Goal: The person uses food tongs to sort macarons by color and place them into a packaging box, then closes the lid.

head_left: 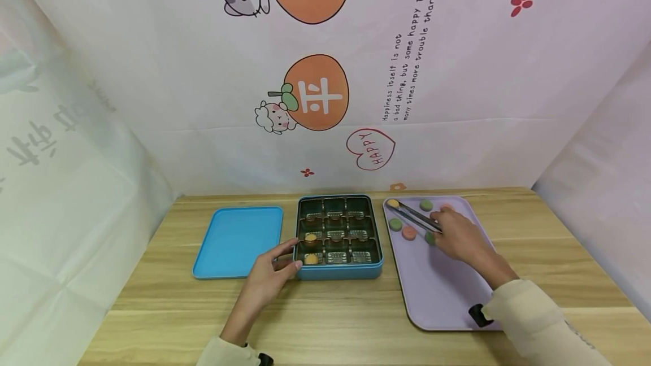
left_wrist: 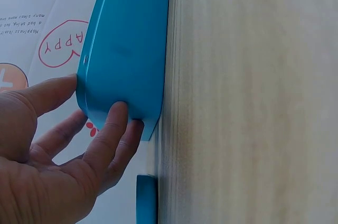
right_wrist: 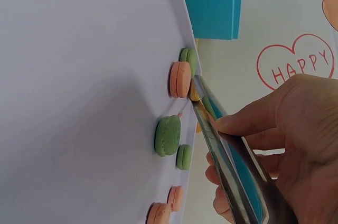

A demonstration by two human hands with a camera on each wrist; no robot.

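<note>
My right hand (head_left: 460, 236) holds metal tongs (head_left: 419, 218); their tips are at a yellow macaron (head_left: 393, 203) in the far left corner of the lilac tray (head_left: 432, 298). In the right wrist view, a pink macaron (right_wrist: 180, 80) partly hides that yellow one, so whether the tips grip it is unclear. Green macarons (right_wrist: 168, 135) and pink ones lie nearby. My left hand (head_left: 268, 277) touches the left side of the blue box (head_left: 338, 272) near its front corner, fingers fairly straight. Two yellow macarons (head_left: 311, 259) sit in the box's left column, front and middle compartments.
A blue lid (head_left: 239, 242) lies on the wooden table (head_left: 325, 321) left of the box. The box's clear divided insert (head_left: 335, 236) has several compartments. A printed cloth (head_left: 203, 100) hangs behind the table, with more cloth at both sides.
</note>
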